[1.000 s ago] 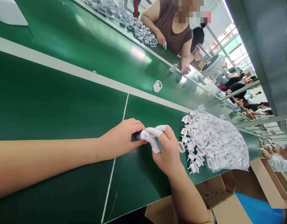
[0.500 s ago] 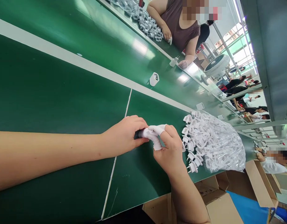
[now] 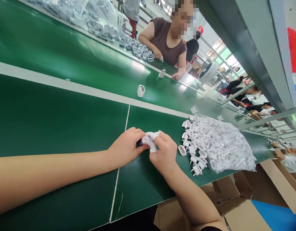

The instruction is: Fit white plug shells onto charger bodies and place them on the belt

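Note:
My left hand reaches in from the left with its fingers closed around a small dark piece, mostly hidden by the fingers. Against its other end press the fingertips of my right hand, which wear white finger covers. Whether a second part sits between those fingers cannot be made out. Both hands meet just above the green bench. To the right of my right hand lie loose white plug heads with metal pins, spilling from a clear plastic bag.
Past the pale strip stands a white charger housing. A white charger with pins is near a co-worker across the bench, beside a pile of white parts. Open cardboard boxes are below the bench edge at right.
The view has shifted, so the bench items appear a little further left. My hands stay together on the dark piece, less of which now shows between the fingers.

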Action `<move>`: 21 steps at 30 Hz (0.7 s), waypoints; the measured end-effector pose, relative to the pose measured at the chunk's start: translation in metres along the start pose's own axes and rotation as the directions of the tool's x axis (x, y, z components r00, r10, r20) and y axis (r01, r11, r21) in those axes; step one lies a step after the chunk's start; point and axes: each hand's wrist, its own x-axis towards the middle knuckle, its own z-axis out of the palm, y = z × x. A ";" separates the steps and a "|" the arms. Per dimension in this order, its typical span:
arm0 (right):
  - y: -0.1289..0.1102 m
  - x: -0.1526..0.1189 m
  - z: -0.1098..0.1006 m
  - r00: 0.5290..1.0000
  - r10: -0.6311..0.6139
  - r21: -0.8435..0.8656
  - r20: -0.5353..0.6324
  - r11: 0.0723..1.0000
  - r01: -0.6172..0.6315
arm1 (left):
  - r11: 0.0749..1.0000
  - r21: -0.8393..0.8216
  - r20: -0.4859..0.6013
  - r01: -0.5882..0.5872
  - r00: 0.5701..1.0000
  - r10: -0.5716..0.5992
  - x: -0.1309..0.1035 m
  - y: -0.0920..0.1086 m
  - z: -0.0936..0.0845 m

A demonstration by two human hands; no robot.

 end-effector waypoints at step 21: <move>0.074 0.003 -0.090 0.552 0.700 -0.582 0.454 0.702 -0.411 | 0.827 0.363 -0.397 0.430 0.874 -0.280 0.067 -0.035 -0.127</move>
